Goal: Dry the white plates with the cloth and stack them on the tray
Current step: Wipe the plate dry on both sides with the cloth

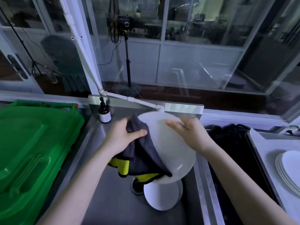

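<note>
Drain (135, 186) partly hidden behind cloth (141, 153), held plate (172, 146) blurred, tray (267, 143) cut off

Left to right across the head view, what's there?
Green plastic bin, brown pump bottle, left hand gripping grey-and-yellow cloth, right hand holding round white plate, stacked white plates on tray.

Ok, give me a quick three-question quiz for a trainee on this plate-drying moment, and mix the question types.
1. True or false: the left hand grips the cloth against the held plate.
2. Fill in: another white plate lies in the sink, ____ the held plate.
3. The stacked plates sit: A) on the tray at the right B) in the sink C) on the green bin lid.

Key: 1 true; 2 below; 3 A.
</note>
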Action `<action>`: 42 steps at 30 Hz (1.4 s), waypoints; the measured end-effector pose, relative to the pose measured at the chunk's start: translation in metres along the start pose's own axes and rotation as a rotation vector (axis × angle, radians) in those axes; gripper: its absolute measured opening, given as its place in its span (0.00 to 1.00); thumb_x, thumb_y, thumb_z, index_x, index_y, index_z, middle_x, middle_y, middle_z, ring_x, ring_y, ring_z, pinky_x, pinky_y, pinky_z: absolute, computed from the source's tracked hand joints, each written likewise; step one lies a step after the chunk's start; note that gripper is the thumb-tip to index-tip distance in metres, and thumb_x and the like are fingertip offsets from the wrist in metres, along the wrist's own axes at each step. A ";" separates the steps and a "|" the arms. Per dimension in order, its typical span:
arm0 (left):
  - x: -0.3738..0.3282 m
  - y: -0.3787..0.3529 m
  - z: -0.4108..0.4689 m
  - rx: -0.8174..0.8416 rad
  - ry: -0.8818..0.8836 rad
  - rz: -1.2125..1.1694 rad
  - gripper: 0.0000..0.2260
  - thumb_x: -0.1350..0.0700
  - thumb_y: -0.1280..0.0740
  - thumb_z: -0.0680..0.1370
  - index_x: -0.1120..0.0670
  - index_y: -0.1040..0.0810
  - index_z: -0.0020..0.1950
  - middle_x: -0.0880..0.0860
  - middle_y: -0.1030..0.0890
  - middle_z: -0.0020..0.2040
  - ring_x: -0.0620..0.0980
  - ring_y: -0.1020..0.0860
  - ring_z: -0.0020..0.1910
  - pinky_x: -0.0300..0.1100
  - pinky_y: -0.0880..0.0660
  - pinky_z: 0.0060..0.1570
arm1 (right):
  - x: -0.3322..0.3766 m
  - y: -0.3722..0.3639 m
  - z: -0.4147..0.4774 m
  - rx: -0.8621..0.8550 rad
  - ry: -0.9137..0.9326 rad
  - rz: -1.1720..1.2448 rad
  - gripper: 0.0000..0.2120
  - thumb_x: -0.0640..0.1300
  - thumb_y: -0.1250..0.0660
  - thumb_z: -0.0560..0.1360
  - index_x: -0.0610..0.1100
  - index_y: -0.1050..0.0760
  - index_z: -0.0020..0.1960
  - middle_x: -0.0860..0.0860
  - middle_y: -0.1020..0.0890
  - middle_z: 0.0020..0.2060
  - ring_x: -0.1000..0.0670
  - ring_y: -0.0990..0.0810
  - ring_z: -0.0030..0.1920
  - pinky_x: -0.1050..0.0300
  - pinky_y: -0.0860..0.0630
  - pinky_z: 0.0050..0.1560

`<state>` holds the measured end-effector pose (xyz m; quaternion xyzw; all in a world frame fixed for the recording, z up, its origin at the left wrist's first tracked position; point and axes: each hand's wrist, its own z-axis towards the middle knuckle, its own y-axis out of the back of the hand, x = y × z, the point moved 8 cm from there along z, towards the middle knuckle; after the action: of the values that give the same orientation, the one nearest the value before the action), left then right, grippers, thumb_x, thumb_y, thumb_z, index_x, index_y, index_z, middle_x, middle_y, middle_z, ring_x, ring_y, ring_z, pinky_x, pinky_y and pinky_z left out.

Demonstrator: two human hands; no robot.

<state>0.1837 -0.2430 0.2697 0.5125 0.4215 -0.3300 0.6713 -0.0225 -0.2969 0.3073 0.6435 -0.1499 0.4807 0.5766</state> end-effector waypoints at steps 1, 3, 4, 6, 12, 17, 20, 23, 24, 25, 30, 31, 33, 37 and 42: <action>-0.010 -0.005 0.001 0.069 -0.068 0.099 0.14 0.53 0.21 0.68 0.44 0.22 0.49 0.38 0.18 0.44 0.29 0.22 0.46 0.24 0.29 0.45 | 0.009 -0.007 0.001 0.052 0.057 -0.091 0.23 0.52 0.33 0.79 0.40 0.34 0.32 0.48 0.33 0.28 0.53 0.36 0.31 0.55 0.38 0.34; -0.019 -0.009 0.004 0.118 -0.138 0.159 0.17 0.53 0.21 0.68 0.40 0.23 0.50 0.34 0.20 0.44 0.24 0.24 0.46 0.21 0.32 0.43 | 0.019 -0.011 0.004 0.079 0.116 -0.160 0.25 0.51 0.32 0.79 0.41 0.39 0.32 0.46 0.37 0.29 0.52 0.40 0.31 0.53 0.42 0.34; -0.019 -0.005 0.005 0.085 -0.133 0.118 0.16 0.53 0.21 0.68 0.40 0.22 0.50 0.35 0.19 0.44 0.26 0.23 0.46 0.22 0.31 0.43 | 0.019 -0.008 0.005 0.058 0.118 -0.143 0.25 0.51 0.32 0.79 0.39 0.37 0.32 0.44 0.37 0.29 0.52 0.39 0.32 0.51 0.41 0.34; -0.003 0.006 0.005 -0.077 -0.046 -0.047 0.11 0.53 0.22 0.70 0.44 0.21 0.49 0.42 0.16 0.43 0.34 0.19 0.45 0.31 0.26 0.46 | 0.007 0.004 0.007 -0.045 0.047 0.012 0.24 0.53 0.32 0.79 0.33 0.30 0.36 0.42 0.32 0.29 0.51 0.33 0.33 0.51 0.37 0.35; 0.028 0.021 0.007 -0.274 0.198 -0.355 0.05 0.54 0.26 0.74 0.53 0.19 0.47 0.48 0.14 0.41 0.45 0.16 0.45 0.40 0.22 0.44 | -0.021 0.005 -0.008 -0.335 -0.134 0.364 0.20 0.50 0.34 0.81 0.46 0.27 0.31 0.56 0.33 0.28 0.57 0.35 0.31 0.60 0.38 0.32; -0.027 0.003 0.027 0.212 -0.159 0.277 0.18 0.47 0.21 0.67 0.43 0.20 0.54 0.37 0.18 0.45 0.31 0.22 0.47 0.28 0.28 0.48 | 0.010 -0.013 0.003 0.023 0.040 0.002 0.25 0.51 0.32 0.79 0.48 0.38 0.28 0.56 0.35 0.23 0.56 0.38 0.26 0.64 0.41 0.28; -0.027 -0.001 0.026 0.206 -0.165 0.232 0.17 0.46 0.21 0.67 0.42 0.18 0.54 0.34 0.17 0.47 0.31 0.21 0.50 0.29 0.27 0.51 | 0.016 -0.011 0.004 0.019 0.091 -0.066 0.25 0.52 0.33 0.79 0.40 0.38 0.32 0.49 0.37 0.28 0.53 0.39 0.30 0.55 0.42 0.32; 0.005 0.016 0.019 -0.106 0.011 -0.171 0.07 0.52 0.23 0.71 0.43 0.19 0.46 0.38 0.15 0.41 0.34 0.19 0.43 0.30 0.26 0.43 | -0.004 0.005 -0.002 -0.241 -0.045 0.267 0.25 0.51 0.33 0.80 0.31 0.31 0.36 0.48 0.32 0.31 0.52 0.34 0.34 0.54 0.38 0.35; 0.022 0.014 0.013 -0.222 0.122 -0.331 0.05 0.52 0.24 0.72 0.47 0.18 0.46 0.42 0.14 0.41 0.39 0.17 0.44 0.36 0.24 0.44 | -0.012 0.005 -0.008 -0.389 -0.113 0.415 0.23 0.50 0.32 0.80 0.32 0.27 0.37 0.49 0.29 0.31 0.54 0.31 0.34 0.55 0.36 0.35; 0.039 0.006 0.005 -0.317 0.243 -0.477 0.06 0.51 0.25 0.73 0.49 0.18 0.47 0.46 0.14 0.42 0.44 0.16 0.45 0.42 0.22 0.45 | -0.021 0.000 -0.015 -0.550 -0.184 0.547 0.19 0.49 0.32 0.80 0.37 0.23 0.36 0.52 0.26 0.30 0.56 0.29 0.34 0.57 0.32 0.35; 0.072 -0.023 -0.015 -0.434 0.484 -0.702 0.10 0.47 0.24 0.68 0.50 0.18 0.45 0.51 0.14 0.44 0.54 0.16 0.49 0.49 0.20 0.50 | -0.046 -0.042 -0.031 -0.601 -0.402 0.699 0.14 0.54 0.37 0.81 0.57 0.18 0.40 0.55 0.15 0.39 0.58 0.19 0.42 0.55 0.22 0.47; 0.070 -0.014 -0.013 -0.444 0.435 -0.677 0.07 0.49 0.24 0.70 0.50 0.17 0.44 0.49 0.14 0.42 0.52 0.15 0.47 0.47 0.20 0.47 | -0.049 -0.038 -0.026 -0.497 -0.385 0.666 0.12 0.53 0.36 0.81 0.53 0.18 0.42 0.52 0.14 0.41 0.55 0.19 0.45 0.53 0.22 0.50; 0.058 0.007 -0.009 -0.425 0.302 -0.580 0.07 0.50 0.25 0.69 0.50 0.17 0.43 0.48 0.14 0.42 0.50 0.15 0.46 0.44 0.22 0.46 | -0.049 -0.016 -0.012 -0.338 -0.288 0.605 0.10 0.51 0.32 0.80 0.45 0.19 0.49 0.47 0.15 0.44 0.50 0.18 0.48 0.52 0.23 0.50; 0.013 0.020 0.006 -0.172 0.027 -0.124 0.16 0.41 0.25 0.62 0.47 0.18 0.45 0.45 0.15 0.43 0.44 0.17 0.47 0.42 0.23 0.47 | -0.006 0.009 0.020 0.009 -0.028 0.206 0.09 0.54 0.30 0.77 0.49 0.18 0.51 0.49 0.14 0.46 0.51 0.17 0.48 0.53 0.23 0.52; -0.030 -0.001 0.009 0.045 -0.188 0.114 0.14 0.51 0.21 0.67 0.38 0.23 0.45 0.33 0.19 0.41 0.27 0.22 0.44 0.23 0.31 0.40 | 0.031 -0.015 0.023 0.142 0.171 -0.146 0.24 0.52 0.33 0.79 0.52 0.36 0.27 0.55 0.39 0.25 0.55 0.40 0.28 0.63 0.41 0.31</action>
<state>0.1723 -0.2514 0.2977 0.5173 0.3194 -0.3475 0.7139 0.0137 -0.3017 0.3257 0.6483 -0.0186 0.5001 0.5739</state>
